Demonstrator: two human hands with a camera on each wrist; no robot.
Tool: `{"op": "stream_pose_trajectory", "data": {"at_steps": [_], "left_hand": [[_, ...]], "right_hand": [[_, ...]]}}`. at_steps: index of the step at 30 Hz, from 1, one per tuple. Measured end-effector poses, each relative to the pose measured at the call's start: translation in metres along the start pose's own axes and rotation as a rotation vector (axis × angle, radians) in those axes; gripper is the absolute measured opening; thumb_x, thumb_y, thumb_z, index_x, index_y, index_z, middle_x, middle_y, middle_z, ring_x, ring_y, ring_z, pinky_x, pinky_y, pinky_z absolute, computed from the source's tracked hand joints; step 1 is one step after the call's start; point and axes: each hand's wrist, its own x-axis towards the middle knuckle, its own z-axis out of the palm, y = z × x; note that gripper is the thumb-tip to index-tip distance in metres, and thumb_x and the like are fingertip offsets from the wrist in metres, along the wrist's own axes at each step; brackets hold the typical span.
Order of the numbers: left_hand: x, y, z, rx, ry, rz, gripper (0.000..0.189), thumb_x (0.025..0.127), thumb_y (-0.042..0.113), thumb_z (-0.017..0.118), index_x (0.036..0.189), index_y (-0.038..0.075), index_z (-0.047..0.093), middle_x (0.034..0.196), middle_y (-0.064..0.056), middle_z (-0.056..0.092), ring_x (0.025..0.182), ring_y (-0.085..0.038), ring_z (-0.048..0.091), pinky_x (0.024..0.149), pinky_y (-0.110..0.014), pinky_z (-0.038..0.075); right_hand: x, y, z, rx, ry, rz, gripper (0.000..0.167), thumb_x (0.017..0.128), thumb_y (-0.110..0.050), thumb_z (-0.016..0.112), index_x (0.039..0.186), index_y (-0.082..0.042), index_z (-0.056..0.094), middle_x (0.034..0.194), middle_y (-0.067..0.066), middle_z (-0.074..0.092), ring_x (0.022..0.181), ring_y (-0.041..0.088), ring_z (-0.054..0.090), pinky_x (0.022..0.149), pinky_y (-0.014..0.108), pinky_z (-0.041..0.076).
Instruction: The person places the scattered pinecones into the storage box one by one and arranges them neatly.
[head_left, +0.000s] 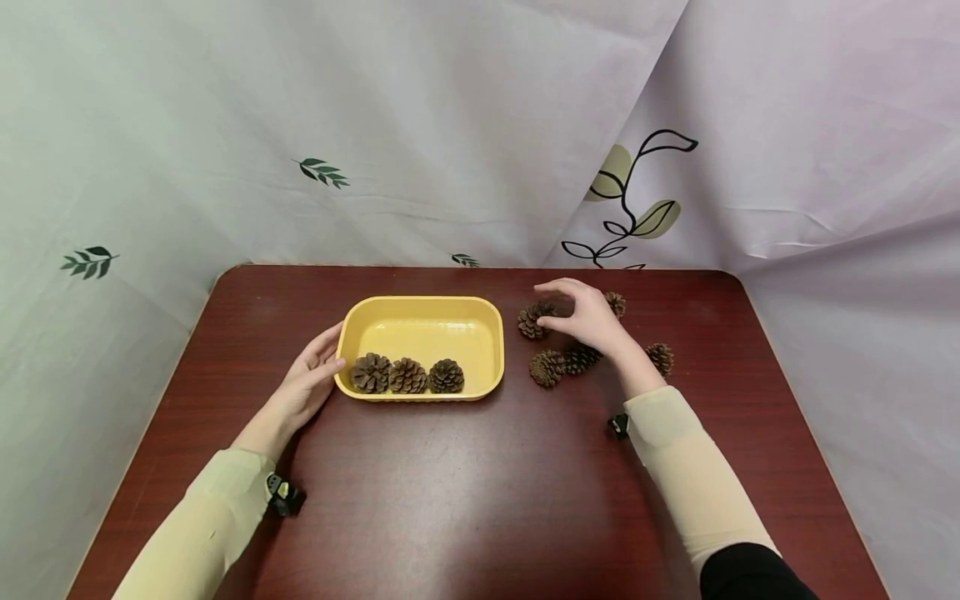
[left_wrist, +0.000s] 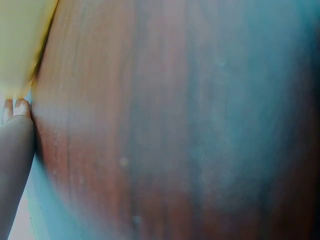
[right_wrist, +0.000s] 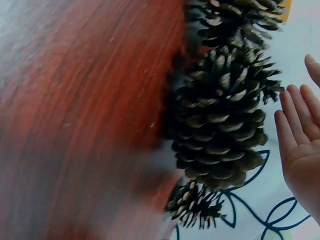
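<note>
A yellow plastic basin (head_left: pixel 427 333) stands on the table with three pine cones in a row along its near wall, among them a middle pine cone (head_left: pixel 408 376). My left hand (head_left: pixel 306 385) holds the basin's left side, thumb at the rim and fingers along the outer wall. Right of the basin, my right hand (head_left: pixel 585 315) reaches over a pine cone (head_left: pixel 531 322), thumb and fingers spread apart around it with nothing gripped. In the right wrist view the palm faces a large pine cone (right_wrist: pixel 217 120), fingers apart from its scales.
Several more loose pine cones lie near and under my right arm, including a front pine cone (head_left: pixel 547 368), a back one (head_left: pixel 615 303) and a right one (head_left: pixel 659 358). The dark red table (head_left: pixel 450 483) meets a hanging pale cloth (head_left: pixel 420 125) with leaf prints behind it.
</note>
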Motion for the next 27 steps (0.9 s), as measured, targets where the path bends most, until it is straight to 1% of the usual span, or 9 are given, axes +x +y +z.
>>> {"op": "stream_pose_trajectory", "data": {"at_steps": [7,14,18,27], "left_hand": [[0.0,0.0,0.0,-0.002,0.001,-0.002,0.058,0.105,-0.014,0.044,0.149,0.021,0.054,0.146,0.012,0.063,0.133,-0.001,0.059,0.107,-0.017,0.051],[-0.001,0.0,-0.001,0.001,0.001,-0.005,0.057,0.105,-0.014,0.044,0.15,0.02,0.053,0.146,0.012,0.063,0.132,-0.001,0.059,0.107,-0.017,0.051],[-0.001,-0.001,-0.001,0.0,-0.001,-0.004,0.057,0.105,-0.014,0.044,0.15,0.02,0.053,0.147,0.011,0.063,0.132,-0.001,0.06,0.107,-0.017,0.051],[0.0,0.0,-0.001,-0.005,-0.001,-0.003,0.057,0.105,-0.014,0.045,0.151,0.019,0.052,0.147,0.012,0.062,0.133,-0.001,0.059,0.107,-0.017,0.051]], "right_hand": [[0.0,0.01,0.0,-0.029,-0.006,0.045,0.054,0.088,-0.01,0.087,0.138,-0.001,0.067,0.137,0.019,0.068,0.129,0.038,0.064,0.114,0.055,0.049],[0.0,0.023,0.004,-0.072,-0.022,0.089,0.057,0.089,-0.016,0.087,0.141,-0.005,0.067,0.143,0.02,0.066,0.136,0.039,0.059,0.116,0.057,0.046],[0.0,0.027,0.007,-0.075,-0.035,0.103,0.058,0.089,-0.016,0.087,0.142,-0.005,0.066,0.145,0.021,0.064,0.138,0.04,0.057,0.118,0.058,0.044],[0.001,0.028,0.01,-0.075,-0.063,0.111,0.059,0.088,-0.015,0.088,0.142,-0.004,0.066,0.144,0.021,0.065,0.137,0.04,0.059,0.118,0.057,0.045]]}}
